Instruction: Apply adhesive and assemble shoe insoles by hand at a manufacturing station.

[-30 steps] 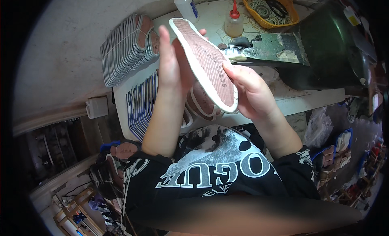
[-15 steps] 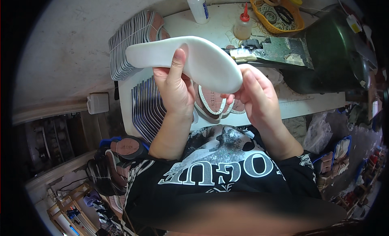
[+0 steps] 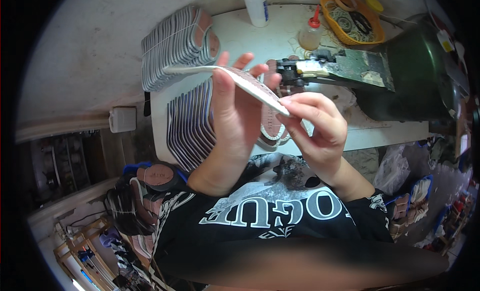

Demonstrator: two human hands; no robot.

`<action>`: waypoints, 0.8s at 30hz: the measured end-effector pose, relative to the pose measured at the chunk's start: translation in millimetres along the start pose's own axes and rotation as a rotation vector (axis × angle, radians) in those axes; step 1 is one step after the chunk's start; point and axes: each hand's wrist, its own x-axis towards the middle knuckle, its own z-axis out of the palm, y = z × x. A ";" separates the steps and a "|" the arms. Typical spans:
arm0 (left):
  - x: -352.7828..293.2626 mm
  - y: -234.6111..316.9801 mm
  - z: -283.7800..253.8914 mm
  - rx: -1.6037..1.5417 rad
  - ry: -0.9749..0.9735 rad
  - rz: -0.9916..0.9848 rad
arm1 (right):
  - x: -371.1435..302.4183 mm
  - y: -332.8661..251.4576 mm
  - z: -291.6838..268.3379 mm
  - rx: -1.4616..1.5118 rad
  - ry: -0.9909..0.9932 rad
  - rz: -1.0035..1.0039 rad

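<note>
Tipped over since the earlier frame, the insole [image 3: 247,82] no longer shows its broad white face; it stands nearly edge-on, with a thin strip of its pink ribbed side turned up into view. That change suggests the handling now concerns the rim and the bend rather than the flat face. The insole is held in the air near the centre of the frame, above the white table [image 3: 285,21]. Its pale edge runs level at the left, then slopes down to the right, so the profile looks gently arched, and no break shows along it. The right hand [image 3: 322,123] is clamped on its lower right end, thumb and fingertips pinching the tip. The left hand [image 3: 235,116] is spread, thumb on the near side and fingers apart beyond it, with the insole passing between; whether the thumb presses on it I cannot tell. More insoles lie under the hands, while a tied stack of insoles [image 3: 175,51] sits at the upper left and a slanted row of insoles [image 3: 190,126] below it. A green machine [image 3: 350,68] stands at the upper right, well apart from the left hand
</note>
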 end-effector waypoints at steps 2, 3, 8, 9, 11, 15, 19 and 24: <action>-2.2 -4.4 9.9 -0.060 0.110 -0.047 | -3.6 1.5 7.5 -0.062 -0.033 -0.056; 0.4 -5.8 5.8 -0.100 0.090 -0.062 | -4.5 0.8 8.9 -0.052 -0.035 -0.055; 0.4 -3.9 4.7 -0.109 0.050 -0.025 | -5.9 -8.4 9.7 0.058 -0.115 0.120; 0.0 -4.2 4.2 -0.099 0.033 0.006 | -4.5 -7.9 8.8 0.070 -0.152 0.165; -1.2 -4.5 6.0 -0.071 0.040 0.038 | -1.2 -10.5 10.5 0.124 -0.142 0.244; -1.1 -5.7 5.4 0.001 0.000 0.123 | 1.9 -9.0 8.0 0.197 -0.289 0.439; 1.3 -5.2 -2.8 0.059 -0.049 0.068 | -0.1 -7.4 5.9 0.273 -0.380 0.463; 1.8 -0.4 0.8 0.021 -0.091 -0.070 | -6.9 -3.4 6.5 0.299 -0.371 0.377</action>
